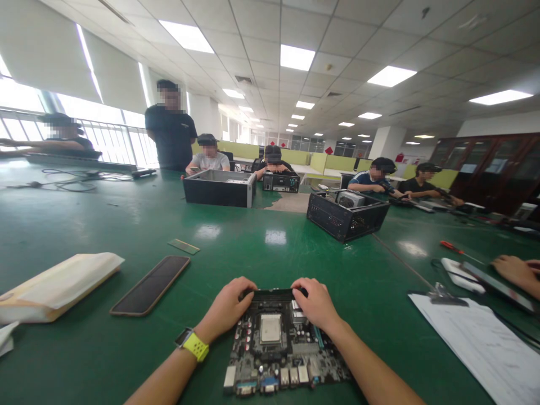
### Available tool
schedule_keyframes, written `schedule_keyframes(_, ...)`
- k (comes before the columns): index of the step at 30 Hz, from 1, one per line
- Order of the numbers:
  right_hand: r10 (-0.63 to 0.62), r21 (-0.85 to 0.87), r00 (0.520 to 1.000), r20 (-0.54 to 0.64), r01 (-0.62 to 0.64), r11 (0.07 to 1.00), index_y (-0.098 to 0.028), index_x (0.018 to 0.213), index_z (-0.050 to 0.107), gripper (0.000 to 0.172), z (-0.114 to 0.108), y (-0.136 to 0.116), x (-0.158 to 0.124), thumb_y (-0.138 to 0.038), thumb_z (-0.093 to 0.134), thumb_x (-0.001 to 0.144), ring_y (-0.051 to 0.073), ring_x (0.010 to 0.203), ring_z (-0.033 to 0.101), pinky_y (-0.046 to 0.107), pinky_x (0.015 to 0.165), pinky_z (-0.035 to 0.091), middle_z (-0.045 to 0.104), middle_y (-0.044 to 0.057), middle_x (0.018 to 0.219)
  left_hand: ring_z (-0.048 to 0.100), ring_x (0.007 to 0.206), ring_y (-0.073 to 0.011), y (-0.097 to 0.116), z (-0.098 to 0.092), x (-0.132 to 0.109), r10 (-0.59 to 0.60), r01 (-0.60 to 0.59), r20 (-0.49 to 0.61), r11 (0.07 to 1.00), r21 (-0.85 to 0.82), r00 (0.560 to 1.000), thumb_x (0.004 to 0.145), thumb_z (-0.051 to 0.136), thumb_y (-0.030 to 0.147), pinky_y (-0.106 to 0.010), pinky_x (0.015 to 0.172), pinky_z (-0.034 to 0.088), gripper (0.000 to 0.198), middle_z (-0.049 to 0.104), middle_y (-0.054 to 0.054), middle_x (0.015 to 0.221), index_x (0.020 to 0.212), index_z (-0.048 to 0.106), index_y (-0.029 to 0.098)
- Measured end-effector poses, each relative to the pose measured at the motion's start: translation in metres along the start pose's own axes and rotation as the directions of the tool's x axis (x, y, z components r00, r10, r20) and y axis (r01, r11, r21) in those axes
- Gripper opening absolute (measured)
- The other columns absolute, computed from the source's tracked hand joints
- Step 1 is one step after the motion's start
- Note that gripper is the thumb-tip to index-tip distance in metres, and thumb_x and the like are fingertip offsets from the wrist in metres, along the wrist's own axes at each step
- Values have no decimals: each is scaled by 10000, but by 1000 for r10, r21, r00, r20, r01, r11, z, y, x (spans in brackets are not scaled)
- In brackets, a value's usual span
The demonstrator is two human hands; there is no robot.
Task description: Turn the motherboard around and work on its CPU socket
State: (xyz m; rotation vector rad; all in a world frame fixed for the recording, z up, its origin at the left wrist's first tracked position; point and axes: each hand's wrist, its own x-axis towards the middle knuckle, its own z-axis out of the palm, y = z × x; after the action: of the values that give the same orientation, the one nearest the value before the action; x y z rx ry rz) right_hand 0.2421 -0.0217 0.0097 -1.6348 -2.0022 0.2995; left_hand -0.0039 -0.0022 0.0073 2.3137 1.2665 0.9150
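Observation:
A computer motherboard [278, 349] with a silver processor [270, 328] at its middle lies flat on the green table [126, 225] right in front of me. My left hand [228, 306], with a yellow-strapped watch [193, 344] on its wrist, curls over the board's far left corner. My right hand [317, 304] curls over the far right corner. Both hands press on a black strip [273, 295] along the board's far edge. What the fingertips grip is hidden under the knuckles.
A dark phone [151, 284] and a padded envelope [54, 287] lie to the left. Papers on a clipboard [481, 343], a red screwdriver [453, 247] and another person's hand [517, 273] are at the right. Two open computer cases [219, 188] [346, 214] stand further back, with several people beyond.

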Motion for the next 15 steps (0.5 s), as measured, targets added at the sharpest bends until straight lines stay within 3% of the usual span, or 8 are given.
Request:
schedule_keyframes(11, 6, 20, 1000, 2, -6, 1000, -254, 925, 653, 211, -1, 1, 1, -302, 462, 852, 165, 930, 550, 302, 865, 340, 667, -13, 957, 596, 842, -184, 2, 0, 0, -16, 15, -12, 1000, -8, 1000, 753, 477, 133, -294, 796, 465, 234, 647, -31, 877, 931, 617, 193)
schedule_keyframes(15, 10, 2, 999, -46, -10, 1000, -233, 969, 641, 234, -14, -17, -4, -352, 480, 849, 189, 989, 534, 327, 896, 344, 654, 17, 1024, 596, 844, -181, 1, 1, 1, -23, 22, -25, 999, -35, 999, 740, 477, 121, -291, 794, 464, 259, 643, -29, 882, 953, 610, 186)
